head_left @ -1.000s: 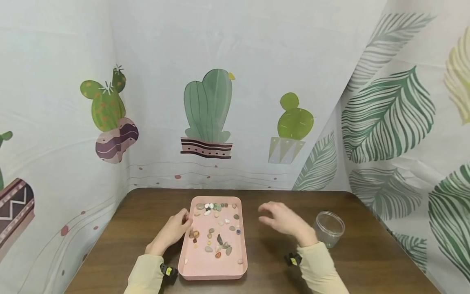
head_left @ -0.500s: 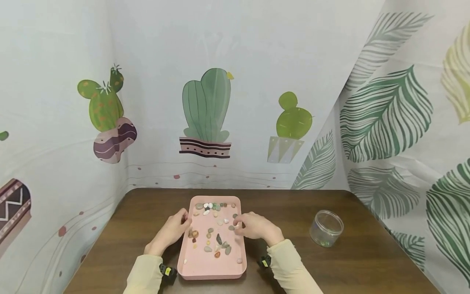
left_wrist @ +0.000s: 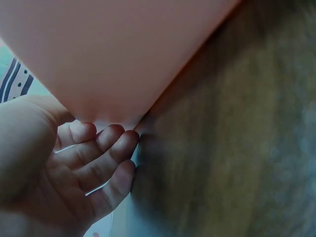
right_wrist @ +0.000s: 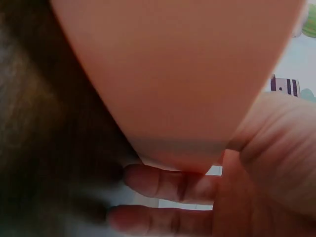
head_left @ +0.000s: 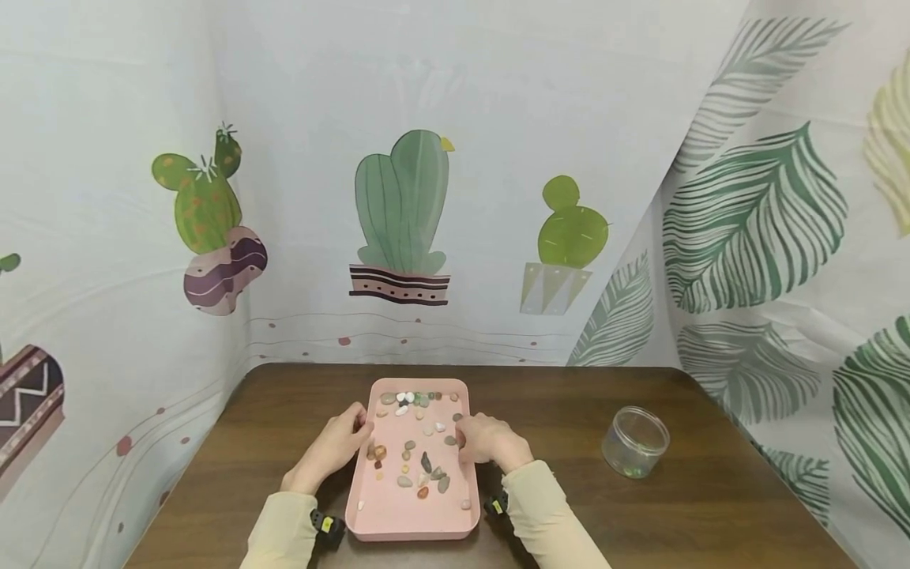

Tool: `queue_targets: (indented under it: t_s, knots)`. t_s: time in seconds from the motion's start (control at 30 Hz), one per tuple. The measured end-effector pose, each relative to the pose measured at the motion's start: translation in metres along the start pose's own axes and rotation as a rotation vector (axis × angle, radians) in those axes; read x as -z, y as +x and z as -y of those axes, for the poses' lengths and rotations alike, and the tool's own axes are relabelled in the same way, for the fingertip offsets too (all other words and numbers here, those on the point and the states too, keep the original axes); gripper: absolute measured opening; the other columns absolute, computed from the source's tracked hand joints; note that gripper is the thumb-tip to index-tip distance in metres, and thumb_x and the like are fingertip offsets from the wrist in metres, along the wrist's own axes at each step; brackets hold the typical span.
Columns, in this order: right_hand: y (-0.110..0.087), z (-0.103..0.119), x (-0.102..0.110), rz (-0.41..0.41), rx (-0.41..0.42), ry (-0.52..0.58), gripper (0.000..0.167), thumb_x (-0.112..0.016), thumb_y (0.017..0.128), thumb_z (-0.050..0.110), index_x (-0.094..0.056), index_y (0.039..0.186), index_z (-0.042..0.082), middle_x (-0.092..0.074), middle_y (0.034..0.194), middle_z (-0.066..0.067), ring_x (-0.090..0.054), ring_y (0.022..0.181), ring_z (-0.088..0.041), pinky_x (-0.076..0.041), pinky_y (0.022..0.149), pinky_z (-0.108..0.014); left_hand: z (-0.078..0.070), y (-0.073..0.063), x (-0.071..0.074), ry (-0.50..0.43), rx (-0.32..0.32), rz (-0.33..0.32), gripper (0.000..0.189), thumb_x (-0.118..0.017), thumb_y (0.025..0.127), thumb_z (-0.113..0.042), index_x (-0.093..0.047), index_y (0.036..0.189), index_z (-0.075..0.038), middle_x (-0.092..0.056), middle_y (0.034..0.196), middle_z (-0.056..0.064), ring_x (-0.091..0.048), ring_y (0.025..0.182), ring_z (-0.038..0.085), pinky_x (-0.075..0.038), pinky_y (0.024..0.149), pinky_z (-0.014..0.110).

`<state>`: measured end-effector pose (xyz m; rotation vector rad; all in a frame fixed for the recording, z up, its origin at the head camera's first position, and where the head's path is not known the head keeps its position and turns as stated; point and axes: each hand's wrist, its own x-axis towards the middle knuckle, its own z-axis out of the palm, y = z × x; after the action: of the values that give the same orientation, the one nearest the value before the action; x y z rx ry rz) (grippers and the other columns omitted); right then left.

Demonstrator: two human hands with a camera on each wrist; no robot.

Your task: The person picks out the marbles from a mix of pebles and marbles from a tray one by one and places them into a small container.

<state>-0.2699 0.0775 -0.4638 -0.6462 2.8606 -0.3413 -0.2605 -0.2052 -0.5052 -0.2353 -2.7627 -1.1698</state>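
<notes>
A shallow pink tray lies on the table, with many small pebbles spread over it. My left hand grips its left edge; in the left wrist view the fingertips touch the outer wall and the thumb goes over the rim. My right hand is at the right edge, thumb and forefingers reaching over the rim among pebbles. Two straight fingers show outside the wall in the right wrist view. I cannot tell whether the right fingertips pinch a pebble, as the wall and hand hide them.
A clear round jar without a lid stands to the right on the dark wooden table, with something green at its bottom. Behind the table hangs a printed cloth with cacti and leaves.
My right hand has come left from beside the jar to the tray's right edge, and its fingers have dipped over the rim, covering a blue pebble. The left hand stays put.
</notes>
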Motion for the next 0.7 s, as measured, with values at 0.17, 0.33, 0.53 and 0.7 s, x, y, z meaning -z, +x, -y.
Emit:
queue_targets:
  t_s: [0.17, 0.33, 0.53, 0.7]
  knots:
    - [-0.001, 0.001, 0.003, -0.016, 0.001, -0.047, 0.018, -0.073, 0.075, 0.017, -0.056, 0.071, 0.022, -0.051, 0.066, 0.006, -0.048, 0.057, -0.013, -0.039, 0.052, -0.033, 0.001, 0.000, -0.001, 0.004, -0.001, -0.002, 0.015, -0.060, 0.095, -0.014, -0.048, 0.086, -0.014, -0.044, 0.065, -0.003, -0.047, 0.062, 0.013, -0.036, 0.055, 0.028]
    - [0.000, 0.000, 0.007, -0.021, 0.015, -0.074, 0.017, -0.072, 0.076, 0.019, -0.056, 0.072, 0.023, -0.051, 0.067, 0.007, -0.048, 0.060, -0.013, -0.038, 0.054, -0.033, 0.002, 0.000, -0.002, 0.006, -0.006, -0.004, 0.016, -0.060, 0.096, -0.013, -0.047, 0.086, -0.014, -0.043, 0.065, -0.003, -0.046, 0.062, 0.014, -0.035, 0.055, 0.028]
    - [-0.002, -0.006, 0.015, -0.055, 0.065, -0.025, 0.014, -0.069, 0.083, 0.021, -0.057, 0.076, 0.022, -0.051, 0.067, 0.006, -0.048, 0.059, -0.013, -0.038, 0.054, -0.033, 0.002, 0.000, -0.002, -0.002, 0.014, -0.002, 0.015, -0.060, 0.095, -0.013, -0.048, 0.086, -0.014, -0.044, 0.065, -0.002, -0.047, 0.062, 0.013, -0.036, 0.055, 0.028]
    - [-0.004, -0.014, 0.026, -0.126, 0.146, 0.062, 0.011, -0.067, 0.089, 0.020, -0.059, 0.082, 0.020, -0.052, 0.068, 0.008, -0.049, 0.060, -0.010, -0.042, 0.054, -0.030, 0.003, 0.001, -0.002, 0.011, 0.009, -0.007, 0.016, -0.060, 0.095, -0.014, -0.048, 0.086, -0.014, -0.044, 0.065, -0.002, -0.046, 0.062, 0.013, -0.036, 0.055, 0.028]
